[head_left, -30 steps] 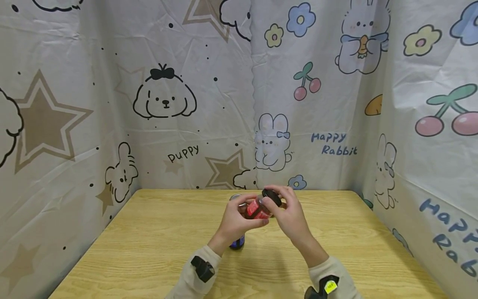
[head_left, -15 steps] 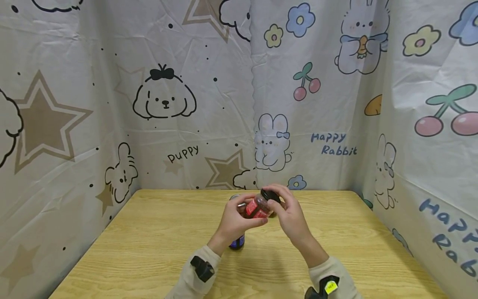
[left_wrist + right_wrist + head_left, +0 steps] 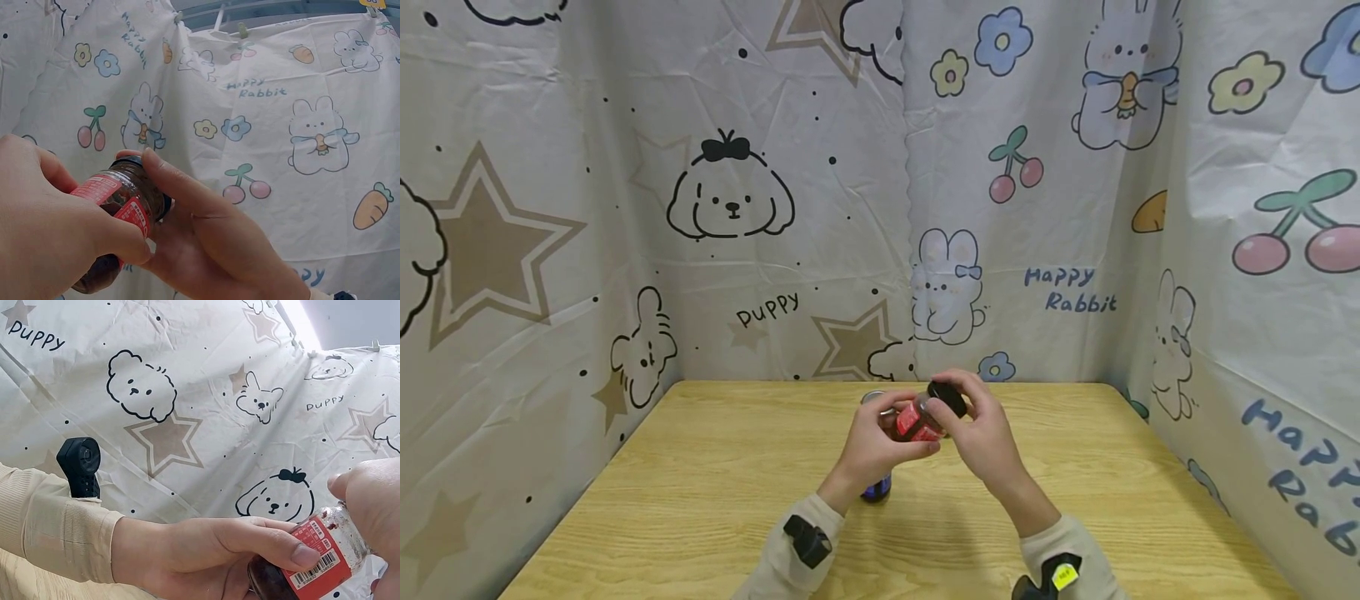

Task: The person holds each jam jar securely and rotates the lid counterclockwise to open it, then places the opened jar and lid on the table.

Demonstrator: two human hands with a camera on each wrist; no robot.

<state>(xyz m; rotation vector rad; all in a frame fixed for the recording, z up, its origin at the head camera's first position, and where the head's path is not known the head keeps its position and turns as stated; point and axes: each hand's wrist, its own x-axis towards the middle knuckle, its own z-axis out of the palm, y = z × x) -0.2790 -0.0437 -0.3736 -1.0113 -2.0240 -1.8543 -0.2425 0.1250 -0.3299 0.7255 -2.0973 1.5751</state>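
Note:
A glass jar with a red label and dark contents is held tilted above the table. My left hand grips its body, with the thumb underneath in the head view. The black lid sits at the jar's upper right end, and my right hand grips it, thumb near the jar's neck. In the right wrist view a barcode shows on the jar, beside my left thumb. Behind my left hand stands a container with a blue lower part, mostly hidden; a silvery rim shows above the hand.
A light wood-grain table lies below both hands. White printed curtains enclose it at the back and sides. Each sleeve carries a black wrist camera.
My right thumb has shifted left over the jar's neck since half a second ago, and the lid has tilted slightly with the fingers. My left hand stays nearly still on the jar.

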